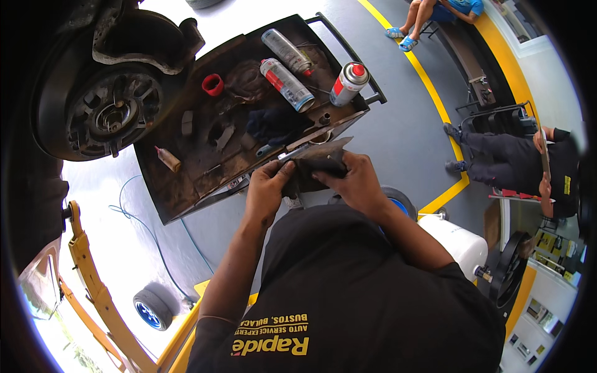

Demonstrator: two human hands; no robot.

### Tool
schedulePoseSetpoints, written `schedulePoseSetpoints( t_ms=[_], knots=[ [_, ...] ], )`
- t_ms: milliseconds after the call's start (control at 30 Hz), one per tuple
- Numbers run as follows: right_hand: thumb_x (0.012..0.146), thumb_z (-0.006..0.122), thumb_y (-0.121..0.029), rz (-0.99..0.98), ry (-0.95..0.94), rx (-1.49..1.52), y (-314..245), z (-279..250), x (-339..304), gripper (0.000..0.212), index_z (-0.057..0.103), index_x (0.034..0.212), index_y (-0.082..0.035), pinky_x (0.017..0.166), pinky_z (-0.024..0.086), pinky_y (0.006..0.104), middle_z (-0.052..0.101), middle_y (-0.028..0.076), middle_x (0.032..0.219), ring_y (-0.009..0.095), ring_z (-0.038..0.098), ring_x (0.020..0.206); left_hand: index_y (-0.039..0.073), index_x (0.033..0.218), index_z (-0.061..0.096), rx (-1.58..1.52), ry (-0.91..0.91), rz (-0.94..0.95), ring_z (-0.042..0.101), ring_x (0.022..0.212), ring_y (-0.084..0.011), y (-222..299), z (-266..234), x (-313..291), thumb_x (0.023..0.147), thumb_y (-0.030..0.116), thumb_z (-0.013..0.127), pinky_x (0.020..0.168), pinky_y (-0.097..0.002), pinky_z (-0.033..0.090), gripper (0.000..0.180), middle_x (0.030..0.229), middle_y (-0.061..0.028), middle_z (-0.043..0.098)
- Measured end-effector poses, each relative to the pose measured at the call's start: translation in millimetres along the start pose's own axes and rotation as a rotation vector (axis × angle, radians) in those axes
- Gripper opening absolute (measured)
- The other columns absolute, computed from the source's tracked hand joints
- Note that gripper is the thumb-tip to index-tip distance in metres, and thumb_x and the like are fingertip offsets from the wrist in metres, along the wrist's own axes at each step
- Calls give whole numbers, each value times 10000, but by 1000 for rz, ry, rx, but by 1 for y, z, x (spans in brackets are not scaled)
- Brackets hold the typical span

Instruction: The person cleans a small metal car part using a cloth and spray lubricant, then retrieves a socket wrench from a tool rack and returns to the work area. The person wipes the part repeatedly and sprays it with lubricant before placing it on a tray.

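Note:
Both my hands hold a dark, worn, folded sheet with a pointed corner [323, 153] just over the near edge of a grimy tool tray [155, 196]. My left hand [267, 189] pinches its left end, thumb on top. At the other end, my right hand [359, 183] is closed on it, thumb pressed against its face. What the sheet is made of I cannot tell. Beyond it in the tray lie a dark cloth [277, 126], a grey block-shaped piece [188, 123], a small bottle [168, 159], a red ring-shaped piece [212, 84] and a spray can [287, 86].
A second spray can [286, 50] lies in the tray; another can [350, 84] stands at its right corner. A wheel hub [115, 118] hangs at upper left, above a yellow lift arm [87, 261]. A white tank [457, 241] is at my right. Two people sit further right.

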State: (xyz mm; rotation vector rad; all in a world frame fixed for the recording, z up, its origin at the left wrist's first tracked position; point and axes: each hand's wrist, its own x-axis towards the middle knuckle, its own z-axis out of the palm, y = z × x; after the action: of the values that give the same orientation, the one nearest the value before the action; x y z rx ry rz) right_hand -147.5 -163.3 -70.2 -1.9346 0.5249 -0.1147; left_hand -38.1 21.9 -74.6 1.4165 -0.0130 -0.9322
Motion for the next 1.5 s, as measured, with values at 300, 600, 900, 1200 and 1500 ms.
schedulePoseSetpoints(
  t_ms=[300,600,900,1200,1500],
  knots=[
    [837,880,-133,-78,-106,-51,3,-10,9,278,765,1036,22,732,569,362,785,169,885,221,761,771,25,1069,707,-320,-136,-352,573,662,-87,5,-17,2,1041,225,712,618,-253,475,202,814,-5,650],
    [870,843,-83,13,-295,63,10,-40,14,249,773,1088,14,799,557,307,798,75,976,102,707,897,34,1120,697,-178,-159,-254,617,742,-138,28,-12,3,1063,195,645,698,-282,499,179,894,-45,692],
    [871,843,-266,-490,-228,-159,-13,-61,56,367,778,1187,-91,980,554,425,768,104,1166,322,742,1075,63,1193,726,1026,-336,330,698,834,-276,65,-5,14,994,185,673,809,-407,538,240,925,-135,732],
    [844,838,-243,-327,-471,-394,-32,-33,65,297,768,1084,-83,856,563,471,769,124,1002,368,729,969,70,1171,746,1101,-286,221,684,909,-398,65,9,12,985,248,654,825,-468,528,274,975,-201,728],
    [817,835,-212,-492,-411,-185,2,-30,50,244,764,1014,-86,794,561,447,761,109,945,347,734,907,-4,1163,720,574,-296,3,598,814,-135,19,-1,17,1041,172,632,795,-330,511,231,869,-79,694]
  ],
)
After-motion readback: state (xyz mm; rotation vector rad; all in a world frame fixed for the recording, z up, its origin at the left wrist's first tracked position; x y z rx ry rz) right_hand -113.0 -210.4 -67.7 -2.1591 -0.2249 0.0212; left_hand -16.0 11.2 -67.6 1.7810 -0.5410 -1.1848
